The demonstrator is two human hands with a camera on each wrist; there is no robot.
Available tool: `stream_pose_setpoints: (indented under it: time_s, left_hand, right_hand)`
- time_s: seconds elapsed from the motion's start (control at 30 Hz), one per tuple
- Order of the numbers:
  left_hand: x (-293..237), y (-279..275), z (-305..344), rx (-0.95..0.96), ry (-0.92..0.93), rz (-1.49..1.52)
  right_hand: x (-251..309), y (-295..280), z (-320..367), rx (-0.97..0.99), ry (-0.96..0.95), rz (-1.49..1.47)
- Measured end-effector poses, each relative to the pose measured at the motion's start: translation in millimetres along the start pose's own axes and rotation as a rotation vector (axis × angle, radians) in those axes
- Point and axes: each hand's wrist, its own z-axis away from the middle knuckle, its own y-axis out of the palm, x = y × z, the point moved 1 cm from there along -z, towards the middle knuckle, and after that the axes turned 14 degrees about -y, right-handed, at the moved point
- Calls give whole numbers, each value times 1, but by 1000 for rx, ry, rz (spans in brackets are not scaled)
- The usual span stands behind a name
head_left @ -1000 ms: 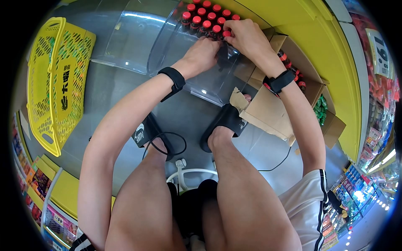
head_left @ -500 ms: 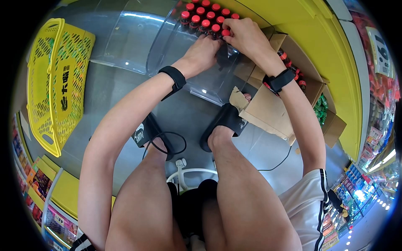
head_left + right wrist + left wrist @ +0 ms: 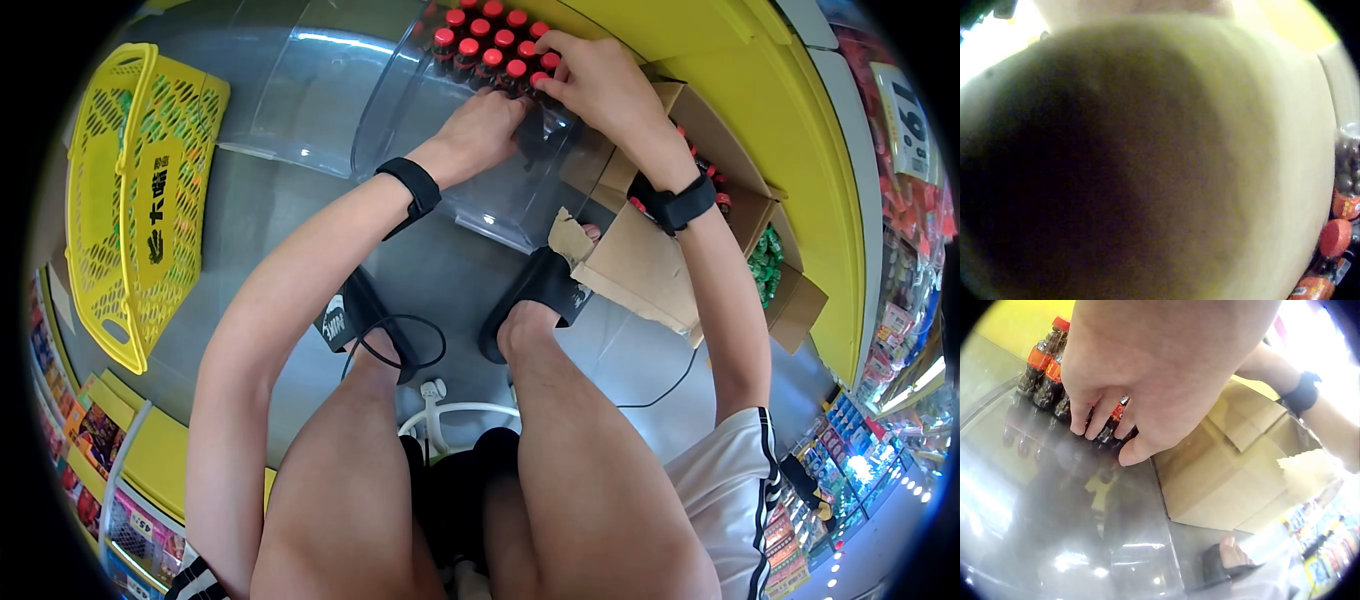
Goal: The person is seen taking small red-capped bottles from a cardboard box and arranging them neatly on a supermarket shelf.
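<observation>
Small dark bottles [image 3: 489, 57] with red caps and orange-red labels stand upright in close rows at the far end of a clear plastic bin [image 3: 365, 130]. My left hand [image 3: 478, 130] reaches over the bin, its spread fingers pointing down against the front of the rows. In the left wrist view, a bottle [image 3: 1109, 430] shows between those fingers. At the right end of the rows is my right hand [image 3: 608, 92], thumb and fingers parted beside the red caps. The right wrist view is mostly blocked by skin, with a red cap [image 3: 1335, 237] at its edge.
An opened cardboard box [image 3: 640, 270] stands right of the bin, with more bottles inside and a torn flap toward me. Green packets [image 3: 767, 265] lie beside them. A yellow basket [image 3: 185, 235] stands at left. A black cable [image 3: 665, 398] crosses the floor by my feet.
My right hand has shifted a little to the right and its fingers have parted, uncovering a red cap. My left hand has stayed against the front bottles.
</observation>
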Motion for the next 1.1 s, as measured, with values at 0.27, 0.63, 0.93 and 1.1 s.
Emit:
stream_pose_setpoints:
  time_s: [0.27,0.63,0.93,1.1]
  left_hand:
    - [-48,-62,15,52,17,22]
    - [-143,-75,1,-146,340,223]
    - [-187,-49,-27,-33,553,10]
    - [-193,-36,-48,36,615,-165]
  right_hand:
    - [25,-43,26,-295,-119,-6]
    - [18,-113,104,-203,4,-56]
    - [-44,-86,151,36,233,-59]
    - [-62,-71,158,150,287,50]
